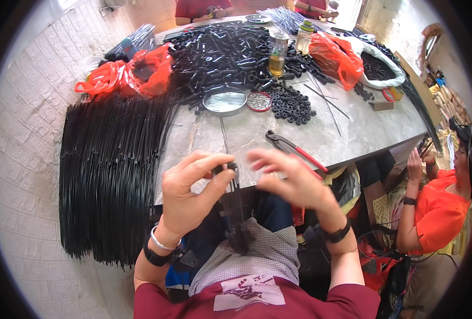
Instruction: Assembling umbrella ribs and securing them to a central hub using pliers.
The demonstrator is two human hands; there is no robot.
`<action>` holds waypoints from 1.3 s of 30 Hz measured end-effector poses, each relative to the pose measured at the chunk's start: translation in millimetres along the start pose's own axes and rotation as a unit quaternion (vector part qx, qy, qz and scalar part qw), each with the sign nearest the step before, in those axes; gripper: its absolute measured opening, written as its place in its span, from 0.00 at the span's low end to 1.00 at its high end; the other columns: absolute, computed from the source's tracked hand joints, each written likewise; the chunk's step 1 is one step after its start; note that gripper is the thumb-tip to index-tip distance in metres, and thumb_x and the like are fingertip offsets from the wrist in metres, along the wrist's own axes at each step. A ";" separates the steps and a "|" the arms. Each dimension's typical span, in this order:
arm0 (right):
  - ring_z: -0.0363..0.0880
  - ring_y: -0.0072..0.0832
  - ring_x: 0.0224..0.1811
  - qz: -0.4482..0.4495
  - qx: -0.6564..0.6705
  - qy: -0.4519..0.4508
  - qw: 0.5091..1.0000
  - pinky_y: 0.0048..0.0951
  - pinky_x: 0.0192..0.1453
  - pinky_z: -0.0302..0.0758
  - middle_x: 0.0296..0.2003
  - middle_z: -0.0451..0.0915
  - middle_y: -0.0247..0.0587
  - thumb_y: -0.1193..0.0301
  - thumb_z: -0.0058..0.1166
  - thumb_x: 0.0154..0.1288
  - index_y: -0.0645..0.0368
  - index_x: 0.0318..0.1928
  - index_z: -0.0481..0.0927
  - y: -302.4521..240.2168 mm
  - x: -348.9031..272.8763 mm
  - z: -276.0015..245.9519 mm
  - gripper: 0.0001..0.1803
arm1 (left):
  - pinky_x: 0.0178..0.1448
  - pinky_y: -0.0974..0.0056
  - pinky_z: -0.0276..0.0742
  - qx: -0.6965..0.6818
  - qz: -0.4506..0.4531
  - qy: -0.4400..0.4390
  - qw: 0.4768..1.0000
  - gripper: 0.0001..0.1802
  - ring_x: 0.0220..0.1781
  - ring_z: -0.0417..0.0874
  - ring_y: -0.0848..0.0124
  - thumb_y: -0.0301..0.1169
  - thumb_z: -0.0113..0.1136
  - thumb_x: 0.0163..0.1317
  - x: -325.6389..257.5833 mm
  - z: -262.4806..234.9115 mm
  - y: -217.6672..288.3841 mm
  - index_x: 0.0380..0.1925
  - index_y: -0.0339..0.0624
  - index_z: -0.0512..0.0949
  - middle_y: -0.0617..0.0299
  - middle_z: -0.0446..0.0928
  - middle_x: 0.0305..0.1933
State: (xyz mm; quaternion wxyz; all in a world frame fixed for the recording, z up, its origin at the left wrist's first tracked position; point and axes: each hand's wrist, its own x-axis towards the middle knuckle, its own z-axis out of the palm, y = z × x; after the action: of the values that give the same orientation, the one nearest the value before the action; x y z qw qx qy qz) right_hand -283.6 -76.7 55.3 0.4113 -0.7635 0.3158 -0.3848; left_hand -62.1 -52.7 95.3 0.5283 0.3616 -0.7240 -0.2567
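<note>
My left hand [196,183] is closed, thumb and fingers pinching a small black plastic part [229,168] above the near table edge. A thin rod [224,133] runs from that part away over the tabletop. Below it, dark thin rods [235,212] hang toward my lap, blurred where they end. Just to the right, my right hand [294,178] is in the air, smeared by motion, its fingers stretched out and apart with nothing visible in them. Red-handled pincers [294,149] lie on the table beyond the right hand.
A thick bundle of black rods [113,175] overhangs the table's left side. Farther back are a round metal dish [224,110], a red-rimmed tin [259,108], black rings [291,103], a heap of black parts [220,53] and red bags [337,56]. A person [440,212] sits at right.
</note>
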 end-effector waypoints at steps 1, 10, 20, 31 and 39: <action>0.79 0.29 0.44 0.081 0.016 0.043 0.996 0.28 0.47 0.75 0.46 0.78 0.46 0.72 0.57 0.61 0.63 0.55 0.73 16.4 6.3 -15.0 0.21 | 0.34 0.72 0.75 -0.034 -0.047 0.008 0.998 0.14 0.33 0.81 0.75 0.18 0.64 0.50 -4.5 -3.0 -0.4 0.39 0.36 0.81 0.61 0.80 0.34; 0.81 0.34 0.32 0.173 -0.300 0.199 0.917 0.32 0.39 0.76 0.28 0.81 0.44 0.74 0.58 0.53 0.58 0.41 0.82 125.2 10.1 -116.9 0.12 | 0.33 0.73 0.73 -0.066 -0.113 -0.007 0.991 0.13 0.33 0.81 0.75 0.19 0.65 0.50 -10.2 0.7 11.8 0.38 0.38 0.82 0.60 0.82 0.31; 0.78 0.42 0.42 0.192 -0.384 0.145 0.892 0.38 0.47 0.74 0.40 0.77 0.48 0.70 0.59 0.54 0.55 0.43 0.82 145.5 20.6 -105.1 0.14 | 0.34 0.73 0.71 -0.064 -0.116 0.004 0.991 0.13 0.33 0.81 0.75 0.20 0.66 0.50 -13.1 6.1 16.1 0.39 0.36 0.81 0.60 0.82 0.32; 0.76 0.20 0.20 0.324 -0.125 0.053 0.936 0.22 0.21 0.74 0.20 0.78 0.37 0.68 0.56 0.56 0.68 0.34 0.83 127.9 20.8 -135.7 0.13 | 0.40 0.73 0.75 -0.092 -0.121 0.022 0.988 0.13 0.36 0.81 0.73 0.17 0.63 0.53 -15.8 -1.1 12.9 0.41 0.31 0.79 0.56 0.81 0.34; 0.75 0.21 0.17 0.330 -0.121 0.129 0.927 0.23 0.22 0.74 0.17 0.76 0.36 0.70 0.53 0.61 0.67 0.35 0.82 138.6 11.1 -134.8 0.11 | 0.40 0.73 0.76 -0.099 -0.107 0.022 0.989 0.13 0.36 0.81 0.74 0.17 0.62 0.54 -13.9 0.0 10.6 0.41 0.29 0.79 0.56 0.81 0.35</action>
State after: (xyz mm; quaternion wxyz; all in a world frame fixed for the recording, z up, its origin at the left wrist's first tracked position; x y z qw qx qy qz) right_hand -415.2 -201.6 -12.6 0.3758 -0.6037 0.6445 -0.2811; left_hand -62.2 -35.3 95.3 0.5471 0.3887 -0.6398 -0.3746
